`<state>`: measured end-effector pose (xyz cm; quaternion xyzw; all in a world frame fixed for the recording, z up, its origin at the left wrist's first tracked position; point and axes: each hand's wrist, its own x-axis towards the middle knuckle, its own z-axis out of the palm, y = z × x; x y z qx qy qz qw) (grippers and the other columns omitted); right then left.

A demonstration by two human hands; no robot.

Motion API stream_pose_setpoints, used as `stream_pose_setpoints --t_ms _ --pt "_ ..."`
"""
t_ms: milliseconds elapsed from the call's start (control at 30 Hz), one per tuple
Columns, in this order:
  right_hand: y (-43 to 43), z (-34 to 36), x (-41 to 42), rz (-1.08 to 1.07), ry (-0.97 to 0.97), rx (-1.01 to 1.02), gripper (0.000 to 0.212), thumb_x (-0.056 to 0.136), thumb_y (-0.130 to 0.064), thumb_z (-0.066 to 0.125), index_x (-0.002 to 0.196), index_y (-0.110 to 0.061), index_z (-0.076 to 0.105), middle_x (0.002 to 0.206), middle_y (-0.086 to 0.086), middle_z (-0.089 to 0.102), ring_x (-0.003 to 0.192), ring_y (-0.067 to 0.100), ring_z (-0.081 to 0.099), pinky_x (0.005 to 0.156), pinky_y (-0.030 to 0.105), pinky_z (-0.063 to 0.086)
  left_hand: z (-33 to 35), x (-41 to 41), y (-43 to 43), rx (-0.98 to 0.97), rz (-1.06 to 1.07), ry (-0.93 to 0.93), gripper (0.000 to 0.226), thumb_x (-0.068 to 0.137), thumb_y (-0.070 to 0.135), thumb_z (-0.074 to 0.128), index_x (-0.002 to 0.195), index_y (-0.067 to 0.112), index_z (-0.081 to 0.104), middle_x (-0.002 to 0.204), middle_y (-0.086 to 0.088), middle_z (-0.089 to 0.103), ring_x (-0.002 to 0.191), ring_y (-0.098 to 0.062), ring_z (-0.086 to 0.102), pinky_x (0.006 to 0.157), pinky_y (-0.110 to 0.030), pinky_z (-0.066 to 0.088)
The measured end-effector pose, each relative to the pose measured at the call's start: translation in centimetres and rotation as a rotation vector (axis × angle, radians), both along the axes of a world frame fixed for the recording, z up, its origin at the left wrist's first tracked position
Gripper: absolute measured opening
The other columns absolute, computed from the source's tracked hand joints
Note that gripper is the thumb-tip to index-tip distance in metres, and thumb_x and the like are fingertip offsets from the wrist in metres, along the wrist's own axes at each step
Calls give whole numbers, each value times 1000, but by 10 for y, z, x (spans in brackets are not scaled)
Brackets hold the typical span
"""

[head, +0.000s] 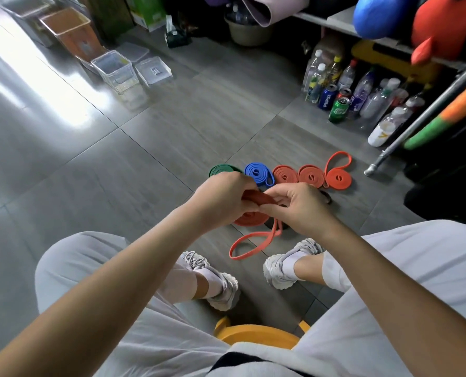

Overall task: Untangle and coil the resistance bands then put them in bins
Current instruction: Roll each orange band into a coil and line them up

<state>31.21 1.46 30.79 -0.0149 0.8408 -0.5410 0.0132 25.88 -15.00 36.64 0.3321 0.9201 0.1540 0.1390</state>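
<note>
Floor tiles (90, 164): grey, smooth, semi-gloss w/ glare; bands (285, 174) look matt rubber. Bins (115, 70) clear glossy plastic. Trousers (155, 336) soft matt cloth, cans (338, 110) shiny metal, bottles (374, 104) clear plastic.

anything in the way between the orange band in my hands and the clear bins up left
Nothing tall. The orange rubber resistance band, held by the left hand and right hand, has only the flat green coiled band just beyond the left hand toward the clear plastic bins; past it the grey tiled floor shows nothing.
</note>
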Motion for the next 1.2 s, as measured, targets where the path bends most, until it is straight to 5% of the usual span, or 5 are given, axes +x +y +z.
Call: stream_pose_setpoints --t_ms 333,700,800,1067,1200 --pt "20 0 2 -68 -19 -104 27 73 -14 80 73 -40 72 79 -14 74 78 5 71 78 25 55 -8 -11 -6 460 230 -170 17 76 10 75 92 13 72 66 21 59 58 8 53 63 -12 42" --pt "8 -6 6 -129 4 -434 30 79 8 66 93 -18 68 82 -16 73 81 0 69 75 13 51 -33 10 -14 1202 621 -1006 27 73 19 65 98 9 65 89 -8 70 83 -21 67 83 -43 54" --pt "8 -5 4 -129 0 -307 32 78 7 69 94 -20 68 83 -14 73 78 -3 68 75 13 51 -31 6 -18 996 570 -908 16 82 11 65 97 14 62 89 -3 68 83 -17 65 83 -38 54" --pt "4 12 -3 -3 -18 115 17 76 -18 76 93 -19 75 87 -7 75 82 2 69 83 37 55 3 -10 4 -97 -31 9 33 80 34 68 109 21 61 95 4 63 89 -21 58 75 -32 48" --pt "5 14 -2 -45 -37 20 16 76 -14 77 89 -22 73 85 -4 75 81 11 70 84 41 55 6 -13 6 -5 -23 51 24 81 30 70 94 11 65 76 -2 55 73 -22 50 64 -29 39"
